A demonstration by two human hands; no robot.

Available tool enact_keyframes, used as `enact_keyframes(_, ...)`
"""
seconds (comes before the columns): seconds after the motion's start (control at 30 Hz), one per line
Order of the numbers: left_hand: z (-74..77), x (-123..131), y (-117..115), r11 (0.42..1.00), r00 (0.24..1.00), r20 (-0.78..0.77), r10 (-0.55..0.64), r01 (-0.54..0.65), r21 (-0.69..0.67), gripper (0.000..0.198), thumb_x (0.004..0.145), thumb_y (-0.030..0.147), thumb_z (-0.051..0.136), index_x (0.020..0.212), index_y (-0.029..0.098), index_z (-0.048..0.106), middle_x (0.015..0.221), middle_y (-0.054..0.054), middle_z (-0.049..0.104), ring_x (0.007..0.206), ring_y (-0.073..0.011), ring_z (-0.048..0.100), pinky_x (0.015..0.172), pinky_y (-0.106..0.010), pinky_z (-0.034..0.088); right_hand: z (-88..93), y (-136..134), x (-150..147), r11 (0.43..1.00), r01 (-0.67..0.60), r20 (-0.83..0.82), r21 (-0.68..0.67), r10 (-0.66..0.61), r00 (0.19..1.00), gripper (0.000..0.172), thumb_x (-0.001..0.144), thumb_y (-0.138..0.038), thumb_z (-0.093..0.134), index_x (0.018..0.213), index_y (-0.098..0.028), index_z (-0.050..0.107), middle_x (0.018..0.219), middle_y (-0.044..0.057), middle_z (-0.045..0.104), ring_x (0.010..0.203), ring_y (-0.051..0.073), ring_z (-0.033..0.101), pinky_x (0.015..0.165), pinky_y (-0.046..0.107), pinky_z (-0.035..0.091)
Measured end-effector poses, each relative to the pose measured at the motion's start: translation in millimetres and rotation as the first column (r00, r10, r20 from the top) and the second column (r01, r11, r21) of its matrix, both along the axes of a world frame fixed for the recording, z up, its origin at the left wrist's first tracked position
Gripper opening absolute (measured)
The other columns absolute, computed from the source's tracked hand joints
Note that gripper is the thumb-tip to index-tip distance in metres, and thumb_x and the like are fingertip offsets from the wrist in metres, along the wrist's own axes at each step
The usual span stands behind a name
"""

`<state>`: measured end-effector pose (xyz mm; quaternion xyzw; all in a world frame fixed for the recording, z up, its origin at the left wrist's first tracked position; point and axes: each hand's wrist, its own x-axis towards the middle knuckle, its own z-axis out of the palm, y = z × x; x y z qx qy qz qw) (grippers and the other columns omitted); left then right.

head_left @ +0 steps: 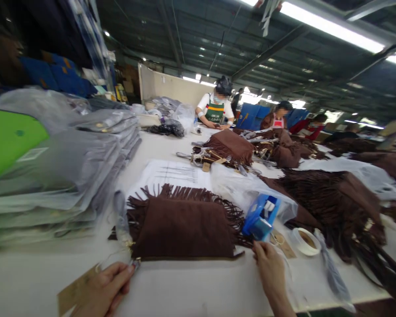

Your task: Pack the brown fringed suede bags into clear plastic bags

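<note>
A dark brown fringed bag (pixel 186 229) lies flat on the white table in front of me, its zipper edge towards me and fringe along the far edge and sides. My left hand (pixel 107 286) is closed in a pinch on a small metal fitting (pixel 136 263) at the bag's near left corner. A brown card tag (pixel 75 288) lies by that hand, partly hidden by it. My right hand (pixel 269 266) is closed at the bag's right side, its fingertips pinched at the end of the fringe. Just beyond it stands a blue tape dispenser (pixel 261 215).
A tall stack of plastic-wrapped grey pieces (pixel 69 171) fills the left, with a green sheet (pixel 13 141) on it. A tape roll (pixel 305 241) and more brown fringed bags (pixel 336 202) lie right. Behind are a printed paper (pixel 174 174) and co-workers (pixel 215 108) at the table.
</note>
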<state>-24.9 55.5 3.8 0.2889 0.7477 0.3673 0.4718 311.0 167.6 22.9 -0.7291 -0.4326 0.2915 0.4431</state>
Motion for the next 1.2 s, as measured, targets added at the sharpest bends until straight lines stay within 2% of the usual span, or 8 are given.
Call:
enact_keyframes(0.07,5.6,5,-2,0.996,0.998,0.001,0.057,-0.057,0.065,0.058,0.049,0.077,0.052,0.054,0.02,0.043,0.038,0.008,0.034,0.033,-0.0058,0.023,0.036,-0.02,0.017,14.8,-13,-9,0.997,-0.068,0.038,-0.02,0.069,0.997,0.038,0.055,-0.057,0.056,0.069,-0.022,0.06,0.054,0.0,0.056,0.055,0.018,0.051,0.056,0.032,0.038)
enact_keyframes(0.13,7.9,10,-2,0.991,0.996,-0.01,0.083,-0.081,0.109,0.045,0.059,0.064,0.053,0.059,0.02,0.044,0.045,0.007,0.041,0.036,-0.0063,0.026,0.039,-0.02,0.019,28.4,-23,-30,0.941,-0.335,0.048,-0.038,0.337,0.94,0.038,0.061,-0.06,0.056,0.072,-0.023,0.059,0.054,-0.002,0.053,0.055,0.016,0.048,0.055,0.029,0.038)
enact_keyframes(0.23,7.3,14,-2,0.985,0.995,-0.077,0.066,-0.053,0.167,0.031,0.066,0.05,0.048,0.058,0.02,0.043,0.045,0.007,0.038,0.043,-0.0091,0.032,0.045,-0.022,0.025,41.1,-36,-81,0.657,-0.746,-0.214,-0.108,0.717,0.663,0.038,0.068,-0.06,0.054,0.065,-0.022,0.054,0.054,-0.003,0.049,0.052,0.013,0.045,0.05,0.025,0.036)
enact_keyframes(0.3,8.2,16,-4,0.979,0.987,-0.147,0.059,-0.029,0.2,0.025,0.07,0.043,0.045,0.058,0.021,0.043,0.048,0.006,0.039,0.048,-0.0111,0.037,0.05,-0.023,0.028,42.9,-45,-122,0.458,-0.884,-0.358,-0.097,0.813,0.46,0.038,0.071,-0.058,0.053,0.065,-0.021,0.052,0.057,-0.004,0.048,0.052,0.011,0.045,0.05,0.023,0.035)
enact_keyframes(0.43,12.6,20,-10,0.98,0.968,-0.249,0.044,0.006,0.198,0.018,0.075,0.035,0.043,0.063,0.02,0.046,0.058,0.002,0.049,0.06,-0.0143,0.046,0.059,-0.025,0.032,32.2,-50,-186,0.272,-0.956,-0.427,-0.107,0.856,0.291,0.037,0.073,-0.055,0.05,0.066,-0.019,0.048,0.055,-0.005,0.046,0.048,0.008,0.041,0.049,0.022,0.032)
enact_keyframes(0.8,-0.6,27,-14,0.988,0.936,-0.349,0.036,0.02,0.155,0.01,0.08,0.024,0.043,0.076,0.022,0.051,0.065,-0.002,0.06,0.062,-0.0182,0.057,0.057,-0.025,0.033,18.1,-39,-217,0.272,-0.899,-0.421,-0.344,0.811,0.406,0.021,0.068,-0.034,0.047,0.053,-0.019,0.045,0.044,-0.006,0.04,0.038,0.007,0.033,0.039,0.021,0.021)
enact_keyframes(1.03,-5.4,35,-18,0.972,0.936,-0.32,0.149,-0.079,0.221,0.028,0.081,0.028,0.048,0.108,0.02,0.046,0.073,-0.007,0.065,0.068,-0.0237,0.063,0.06,-0.028,0.041,19.1,-38,-219,0.305,-0.884,-0.492,-0.354,0.744,0.453,0.016,0.064,-0.026,0.047,0.049,-0.02,0.042,0.041,-0.007,0.038,0.034,0.006,0.029,0.035,0.02,0.018)
enact_keyframes(1.2,-10.1,35,-20,0.95,0.928,-0.343,0.143,-0.032,0.31,0.027,0.08,0.026,0.049,0.106,0.022,0.052,0.087,-0.011,0.067,0.078,-0.0242,0.064,0.07,-0.029,0.044,18.5,-37,-220,0.326,-0.88,-0.514,-0.347,0.718,0.469,0.017,0.064,-0.025,0.046,0.047,-0.02,0.042,0.04,-0.007,0.038,0.033,0.006,0.029,0.034,0.02,0.016)
